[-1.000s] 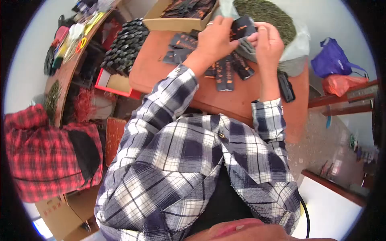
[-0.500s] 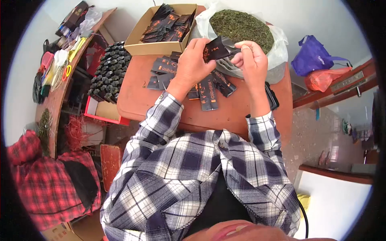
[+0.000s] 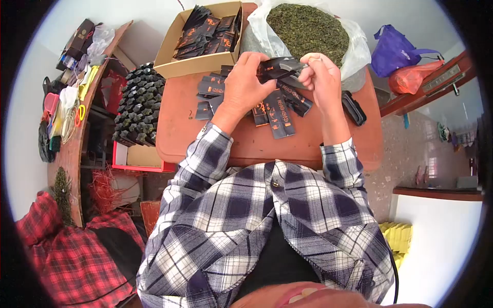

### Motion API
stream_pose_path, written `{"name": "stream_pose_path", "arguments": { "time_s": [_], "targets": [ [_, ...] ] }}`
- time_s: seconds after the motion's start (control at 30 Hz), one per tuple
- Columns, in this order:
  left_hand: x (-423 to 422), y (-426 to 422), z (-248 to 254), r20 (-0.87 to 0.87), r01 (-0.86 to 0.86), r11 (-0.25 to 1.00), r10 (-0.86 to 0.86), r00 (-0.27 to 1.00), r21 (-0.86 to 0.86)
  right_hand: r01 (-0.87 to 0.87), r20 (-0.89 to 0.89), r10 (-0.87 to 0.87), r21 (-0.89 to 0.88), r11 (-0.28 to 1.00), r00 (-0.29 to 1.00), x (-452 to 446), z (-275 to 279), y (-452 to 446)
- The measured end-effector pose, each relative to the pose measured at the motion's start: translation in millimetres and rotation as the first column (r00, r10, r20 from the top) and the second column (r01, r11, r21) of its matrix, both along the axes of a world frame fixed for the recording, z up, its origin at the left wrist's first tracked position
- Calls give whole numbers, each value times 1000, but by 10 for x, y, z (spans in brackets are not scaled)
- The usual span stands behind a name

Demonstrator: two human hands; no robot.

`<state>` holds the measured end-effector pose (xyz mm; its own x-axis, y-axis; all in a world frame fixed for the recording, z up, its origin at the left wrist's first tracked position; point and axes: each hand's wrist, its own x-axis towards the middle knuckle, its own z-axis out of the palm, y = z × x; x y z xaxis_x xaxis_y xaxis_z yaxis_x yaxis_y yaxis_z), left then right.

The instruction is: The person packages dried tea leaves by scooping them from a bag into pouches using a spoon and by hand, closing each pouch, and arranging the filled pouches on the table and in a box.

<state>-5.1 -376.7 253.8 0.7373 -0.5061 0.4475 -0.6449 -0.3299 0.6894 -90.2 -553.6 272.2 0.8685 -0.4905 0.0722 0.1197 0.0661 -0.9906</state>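
In my left hand (image 3: 249, 84) is a small black packet (image 3: 272, 68) with orange print, gripped between thumb and fingers and tilted sideways. My right hand (image 3: 323, 77) is closed in a pinch at the packet's right end, by a shiny silvery piece; whether that is a tool or the packet's lining I cannot tell. Beneath both hands, several flat black packets (image 3: 280, 120) with orange print lie scattered on the reddish-brown table (image 3: 205, 149). Just behind my right hand, a clear plastic bag (image 3: 359, 51) stands open, full of dried green leaves (image 3: 308, 31).
A cardboard box (image 3: 197, 66) of black packets stands at the table's back left. A black device (image 3: 354, 108) lies at the right. Left of the table, a red-edged box (image 3: 141, 156) holds stacked dark packets (image 3: 138, 102). A purple bag (image 3: 395, 54) sits at far right.
The view has shifted slightly. The packet is tipped flatter between my hands, and my right hand stays pinched at its end.
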Motion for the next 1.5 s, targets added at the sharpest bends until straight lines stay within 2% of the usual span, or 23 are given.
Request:
{"name": "stream_pose_path", "arguments": {
  "time_s": [0.1, 0.2, 0.3, 0.33, 0.47, 0.57, 0.63, 0.7, 0.77, 0.83, 0.87, 0.97, 1.07, 1.17, 1.27, 1.37, 1.5],
  "targets": [
    [31, 32, -25, -20, 2, 1000, -3, 1000, -17, 54, 65, -36, -295, 954, 997, -65, 95, 103],
    [41, 54, -43, -64, -2, 1000, 1, 998, -9, 144, 155, -65, -576, 805, 986, -147, 225, 191],
    [50, -62, -112, -69, -14, 1000, 12, 998, -19, 107, 143, -20, -633, 767, 989, -173, 322, 77],
    [53, -70, -91, -56, -18, 1000, 17, 998, -11, 63, 111, 4, -598, 799, 994, -167, 325, 35],
    [88, -139, 7, -39, 2, 1000, -1, 999, 12, 108, 108, -72, -379, 919, 992, -203, 442, -96],
    [137, -178, 47, -62, 5, 999, -2, 998, 48, 145, 105, -120, -283, 948, 987, -200, 413, -359],
    [160, -205, 38, -63, 9, 998, -5, 998, 65, 244, 128, -214, -317, 916, 968, -135, 387, -494],
    [235, -209, 36, -42, 14, 998, -11, 999, 61, 345, 129, -320, -405, 847, 939, 36, 331, -598],
    [281, -251, 69, -52, 7, 997, -3, 999, 82, 349, 105, -395, -704, 619, 913, 232, 201, -765],
    [324, -286, 82, -48, 3, 995, 2, 999, 99, 298, 150, -420, -902, 312, 895, 391, 52, -835],
    [335, -300, 116, -43, -4, 994, 9, 999, 112, 214, -6, -469, -885, 414, 883, 467, -9, -824],
    [302, -323, 228, -48, -23, 991, 30, 998, 133, 44, -97, -355, -928, 370, 930, 608, -396, -822],
    [303, -346, 245, -61, -47, 984, 58, 996, 173, -26, -216, -319, -861, 508, 923, 654, -479, -709],
    [227, -333, 222, -56, -45, 975, 59, 997, 218, -41, -275, -204, -683, 730, 940, 568, -406, -765],
    [190, -330, 194, -40, -59, 962, 72, 997, 266, 29, -340, -176, -396, 918, 924, 527, -294, -808],
    [175, -330, 180, -109, -42, 957, 76, 991, 288, 97, -300, -164, -226, 969, 940, 496, -231, -840],
    [151, -351, 144, -73, -51, 952, 76, 994, 302, 116, -213, -137, -109, 987, 967, 400, -76, -927]
  ]
}}
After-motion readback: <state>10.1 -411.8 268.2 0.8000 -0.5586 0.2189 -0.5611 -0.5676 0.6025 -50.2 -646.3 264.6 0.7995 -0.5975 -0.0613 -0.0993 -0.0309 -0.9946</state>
